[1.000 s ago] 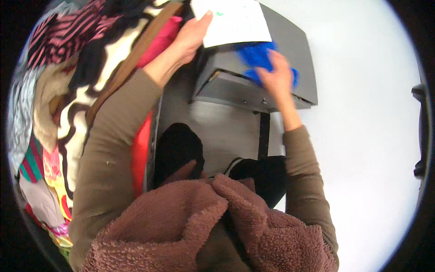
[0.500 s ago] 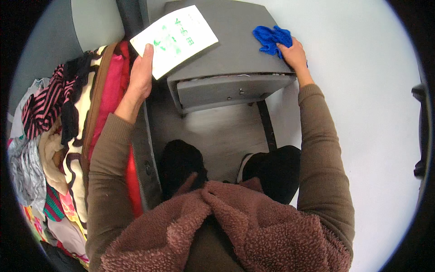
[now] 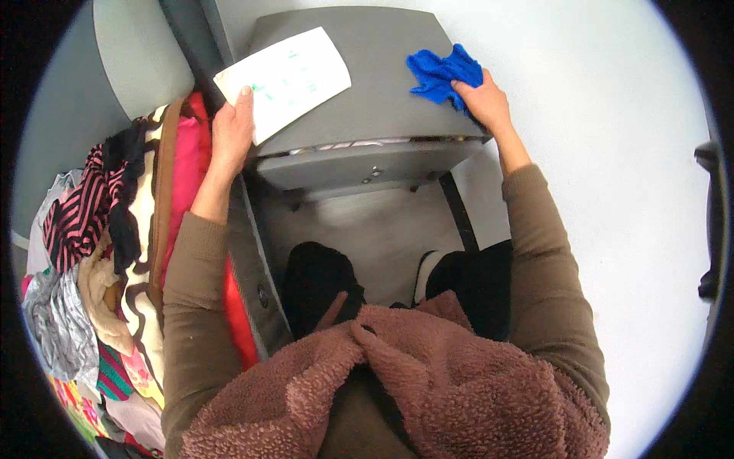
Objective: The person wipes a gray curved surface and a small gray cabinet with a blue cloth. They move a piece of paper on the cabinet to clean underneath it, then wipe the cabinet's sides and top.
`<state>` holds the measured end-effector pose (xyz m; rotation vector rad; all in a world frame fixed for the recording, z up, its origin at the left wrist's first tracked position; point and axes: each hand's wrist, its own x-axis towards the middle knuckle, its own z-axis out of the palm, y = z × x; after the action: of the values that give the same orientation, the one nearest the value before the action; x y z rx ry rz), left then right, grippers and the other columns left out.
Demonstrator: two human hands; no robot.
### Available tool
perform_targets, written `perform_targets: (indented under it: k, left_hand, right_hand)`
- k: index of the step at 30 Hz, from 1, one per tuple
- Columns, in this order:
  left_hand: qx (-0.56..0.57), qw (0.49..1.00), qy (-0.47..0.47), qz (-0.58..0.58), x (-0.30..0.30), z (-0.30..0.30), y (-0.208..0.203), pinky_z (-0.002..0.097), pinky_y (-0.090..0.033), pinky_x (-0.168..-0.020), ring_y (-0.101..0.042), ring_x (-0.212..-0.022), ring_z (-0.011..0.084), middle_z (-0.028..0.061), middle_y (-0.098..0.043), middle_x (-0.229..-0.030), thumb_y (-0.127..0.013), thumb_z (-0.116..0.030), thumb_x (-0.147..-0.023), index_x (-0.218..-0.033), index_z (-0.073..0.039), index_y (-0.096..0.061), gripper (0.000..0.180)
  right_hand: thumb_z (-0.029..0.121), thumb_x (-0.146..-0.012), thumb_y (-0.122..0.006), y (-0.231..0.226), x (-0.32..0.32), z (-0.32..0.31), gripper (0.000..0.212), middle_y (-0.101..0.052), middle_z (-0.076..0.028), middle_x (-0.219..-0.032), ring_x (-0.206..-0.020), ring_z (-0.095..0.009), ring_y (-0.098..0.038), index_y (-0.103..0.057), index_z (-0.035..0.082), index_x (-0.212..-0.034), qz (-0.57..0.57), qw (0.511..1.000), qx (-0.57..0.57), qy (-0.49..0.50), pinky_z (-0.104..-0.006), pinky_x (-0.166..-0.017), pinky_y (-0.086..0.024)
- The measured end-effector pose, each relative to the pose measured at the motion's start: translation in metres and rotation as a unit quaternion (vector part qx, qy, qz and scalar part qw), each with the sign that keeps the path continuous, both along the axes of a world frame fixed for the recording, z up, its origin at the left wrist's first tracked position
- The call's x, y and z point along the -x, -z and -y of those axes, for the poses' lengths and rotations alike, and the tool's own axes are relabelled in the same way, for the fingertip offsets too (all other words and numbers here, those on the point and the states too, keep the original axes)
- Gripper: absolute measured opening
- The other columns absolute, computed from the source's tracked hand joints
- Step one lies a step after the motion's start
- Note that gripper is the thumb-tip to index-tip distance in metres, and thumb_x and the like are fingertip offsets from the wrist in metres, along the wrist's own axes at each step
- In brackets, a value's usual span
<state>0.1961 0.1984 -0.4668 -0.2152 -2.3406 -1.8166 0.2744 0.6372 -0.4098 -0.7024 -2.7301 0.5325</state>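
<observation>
My left hand [image 3: 233, 131] grips a white booklet [image 3: 306, 69] with faint green print by its near left edge, thumb on top. The booklet is over the left part of a grey nightstand's top [image 3: 375, 46]. My right hand [image 3: 488, 99] is closed on a bunched blue cloth [image 3: 443, 75] at the right edge of that top. Below the top, the nightstand's drawer [image 3: 321, 172] stands slightly ajar, with some pale contents showing in the gap.
At left, a bed holds a heap of clothes [image 3: 80, 206] and folded red and patterned blankets [image 3: 183, 168]. A white wall [image 3: 596, 153] rises on the right. My dark-clothed legs [image 3: 321, 283] are close before the nightstand, above a grey floor [image 3: 359, 222].
The booklet has come lower and turned, so its print looks fainter. My right hand and the cloth have shifted slightly left. The whole view has shifted a little, and the drawer gap shows more.
</observation>
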Motion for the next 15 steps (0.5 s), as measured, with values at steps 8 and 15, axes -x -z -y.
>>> perform_targets:
  k: [8, 15]
  left_hand:
    - [0.22, 0.974, -0.005, -0.057, -0.002, 0.015, -0.007, 0.0458, -0.05, -0.081, -0.07, -0.089, 0.0381, 0.0319, -0.065, -0.091, -0.046, -0.047, -0.107, -0.107, 0.007, -0.067, 0.059]
    - [0.182, 0.982, 0.009, -0.042, -0.029, -0.032, -0.008, 0.0359, -0.049, -0.07, -0.055, -0.075, 0.0151, 0.0105, -0.061, -0.075, -0.045, -0.04, -0.111, -0.097, 0.008, -0.065, 0.054]
  right_hand:
    - [0.04, -0.078, -0.076, -0.004, -0.12, 0.069, 0.068, -0.072, -0.026, -0.109, -0.102, -0.044, -0.069, -0.059, 0.003, -0.133, -0.062, 0.996, 0.03, -0.048, -0.0507, -0.088, -0.054]
    - [0.038, -0.08, -0.078, 0.016, -0.126, 0.051, 0.063, -0.073, -0.02, -0.112, -0.102, -0.033, -0.071, -0.063, 0.002, -0.13, -0.178, 0.935, 0.306, -0.028, -0.0406, -0.092, -0.054]
